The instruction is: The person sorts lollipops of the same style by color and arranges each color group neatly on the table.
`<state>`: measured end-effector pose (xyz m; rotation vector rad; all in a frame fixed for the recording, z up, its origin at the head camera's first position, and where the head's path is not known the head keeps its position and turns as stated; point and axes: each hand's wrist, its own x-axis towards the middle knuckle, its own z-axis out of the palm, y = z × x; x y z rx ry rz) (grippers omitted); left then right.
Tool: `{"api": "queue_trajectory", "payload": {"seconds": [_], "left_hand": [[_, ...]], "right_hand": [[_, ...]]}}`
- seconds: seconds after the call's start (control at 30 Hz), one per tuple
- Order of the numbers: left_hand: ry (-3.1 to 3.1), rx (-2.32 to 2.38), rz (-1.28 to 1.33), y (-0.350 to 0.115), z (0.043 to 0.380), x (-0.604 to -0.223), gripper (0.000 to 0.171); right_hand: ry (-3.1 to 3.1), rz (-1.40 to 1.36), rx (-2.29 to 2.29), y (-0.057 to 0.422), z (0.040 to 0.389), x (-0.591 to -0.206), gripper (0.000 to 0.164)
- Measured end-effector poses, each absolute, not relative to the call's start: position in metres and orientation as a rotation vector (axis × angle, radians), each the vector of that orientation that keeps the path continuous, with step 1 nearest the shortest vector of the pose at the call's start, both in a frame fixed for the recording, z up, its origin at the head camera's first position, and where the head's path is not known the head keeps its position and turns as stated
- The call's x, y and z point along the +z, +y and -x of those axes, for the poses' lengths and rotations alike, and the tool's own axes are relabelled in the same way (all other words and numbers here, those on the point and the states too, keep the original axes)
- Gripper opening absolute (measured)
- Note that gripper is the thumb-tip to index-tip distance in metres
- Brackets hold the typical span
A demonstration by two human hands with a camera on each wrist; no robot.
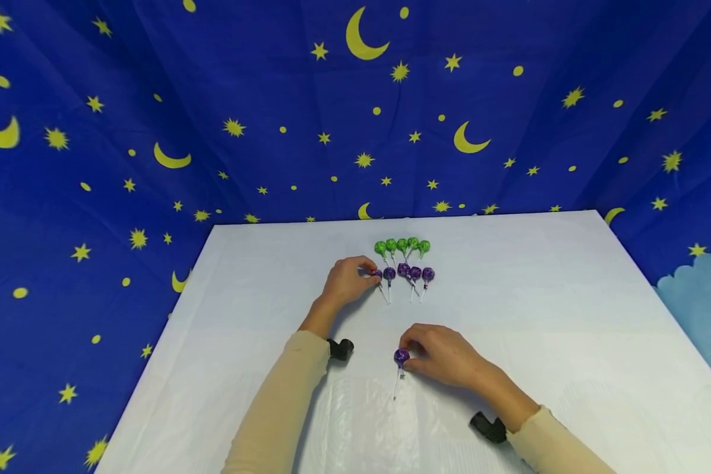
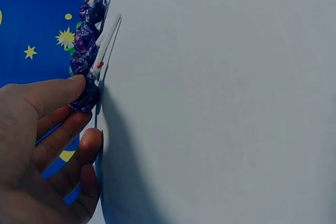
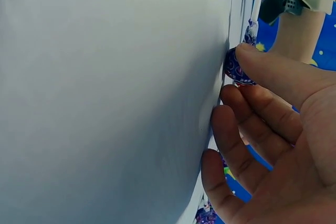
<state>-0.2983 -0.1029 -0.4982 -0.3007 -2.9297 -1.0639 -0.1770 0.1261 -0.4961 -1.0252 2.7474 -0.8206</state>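
Observation:
My left hand point(image 1: 349, 282) pinches the head of the leftmost purple lollipop point(image 1: 376, 273) between thumb and fingers, at the end of a row. The other purple lollipops point(image 1: 415, 273) lie to its right, white sticks pointing toward me. Nearer to me, my right hand point(image 1: 444, 355) holds a separate purple lollipop point(image 1: 401, 356) by its wrapped head, its stick pointing toward me. In the right wrist view, the thumb and index finger grip that wrapped head point(image 3: 233, 67). Behind the purple row lie several green lollipops point(image 1: 402, 245), heads side by side.
The white tabletop point(image 1: 509, 283) reaches back to a blue curtain point(image 1: 272, 85) printed with yellow moons and stars. Black wrist-worn devices point(image 1: 341, 349) sit at both cuffs. A light-blue patch point(image 1: 699, 303) shows at the right.

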Motion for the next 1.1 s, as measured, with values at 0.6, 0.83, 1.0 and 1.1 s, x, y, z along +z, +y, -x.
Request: {"api": "queue_trajectory", "payload": {"seconds": [0.6,0.83,1.0,1.1], "left_hand": [[-2.922,-1.123,0.314,-0.1045,0.3008,-0.5005,0.017],[-2.912,-1.173,0.288,-0.1064,0.2967,-0.5008,0.017],[-2.905,-1.183,0.289,-0.1061,0.2971,-0.5000,0.017],[-2.906,-1.185,0.298,-0.1049,0.2990,-0.4996,0.017]], "right_hand": [[2.765,1.066,-0.824,0.1258,0.1770,-0.4969,0.021],[2.802,1.035,-0.796,0.1250,0.1740,-0.4986,0.021],[2.821,0.996,-0.801,0.1283,0.1762,-0.4974,0.023],[2.829,0.961,-0.818,0.1324,0.1794,-0.4944,0.024]]}}
